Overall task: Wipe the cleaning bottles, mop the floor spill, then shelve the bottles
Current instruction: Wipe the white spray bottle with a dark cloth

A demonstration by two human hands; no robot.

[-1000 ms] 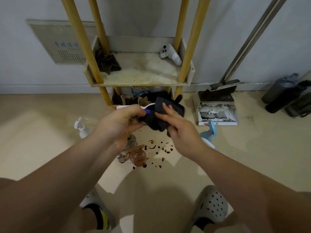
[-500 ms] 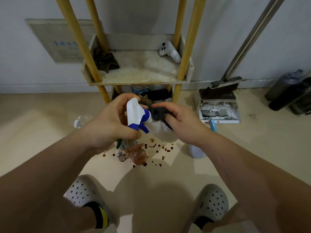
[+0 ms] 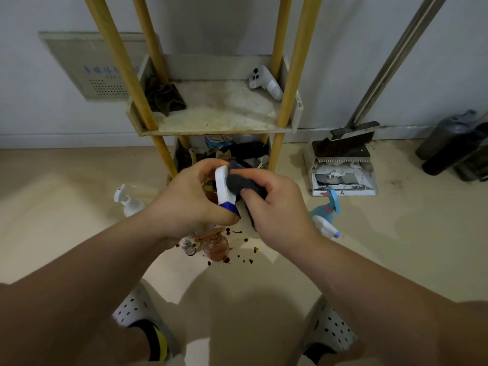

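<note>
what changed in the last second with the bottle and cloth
The left hand turned the white spray bottle with blue trigger so its head stands on end; the right hand slid the dark cloth from the body up against the head. Both grips held; the brown floor spill is unchanged.

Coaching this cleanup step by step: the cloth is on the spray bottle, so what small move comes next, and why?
Probably slide the cloth in the right hand down the spray bottle, from head toward body: the left hand grips the head, and the cloth touches only that top part.
</note>
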